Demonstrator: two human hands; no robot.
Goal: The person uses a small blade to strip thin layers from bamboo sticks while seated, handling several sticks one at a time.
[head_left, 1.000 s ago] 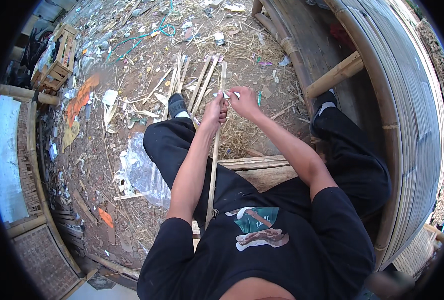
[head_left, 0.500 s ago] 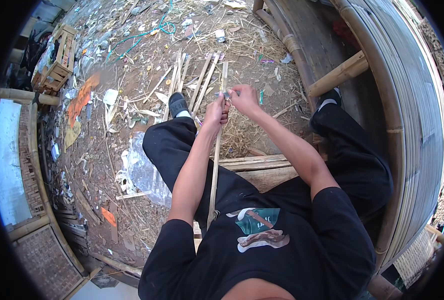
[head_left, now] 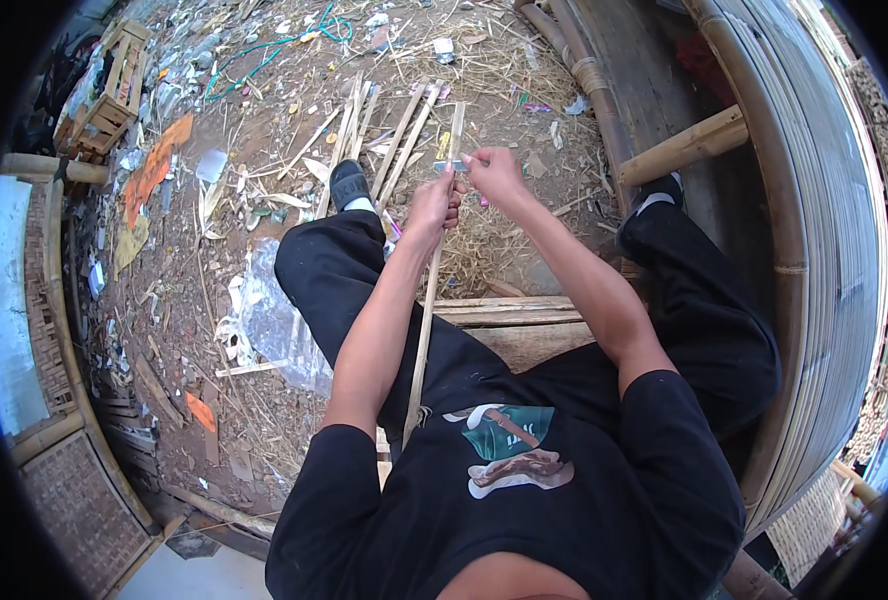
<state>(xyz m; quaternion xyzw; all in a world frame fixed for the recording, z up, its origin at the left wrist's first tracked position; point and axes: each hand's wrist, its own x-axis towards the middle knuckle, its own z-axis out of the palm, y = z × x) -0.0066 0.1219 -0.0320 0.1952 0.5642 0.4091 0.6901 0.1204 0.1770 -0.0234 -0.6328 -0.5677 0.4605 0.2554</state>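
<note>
A long, narrow bamboo strip (head_left: 424, 345) runs from my lap up past my hands, its far end pointing away and slightly right. My left hand (head_left: 431, 206) is closed around it beyond my knee. Just to the right, the fingers of my right hand (head_left: 497, 176) pinch a small flat blade (head_left: 451, 166), which lies across the strip just above my left hand. The handle, if there is one, is hidden in my grip. On the ground past my left foot lie several loose bamboo strips (head_left: 404, 140).
Below my hands is a wooden plank seat (head_left: 524, 345) between my legs. A bamboo bench frame (head_left: 792, 250) curves along my right. Clear plastic sheeting (head_left: 279, 320) lies by my left leg. Farther off are orange scraps (head_left: 156, 165), a wooden crate (head_left: 112, 90) and a green cord (head_left: 284, 45).
The whole view has shifted, so the scene sits higher in the picture. The strip's far end has swung slightly right with both hands; their grips look the same.
</note>
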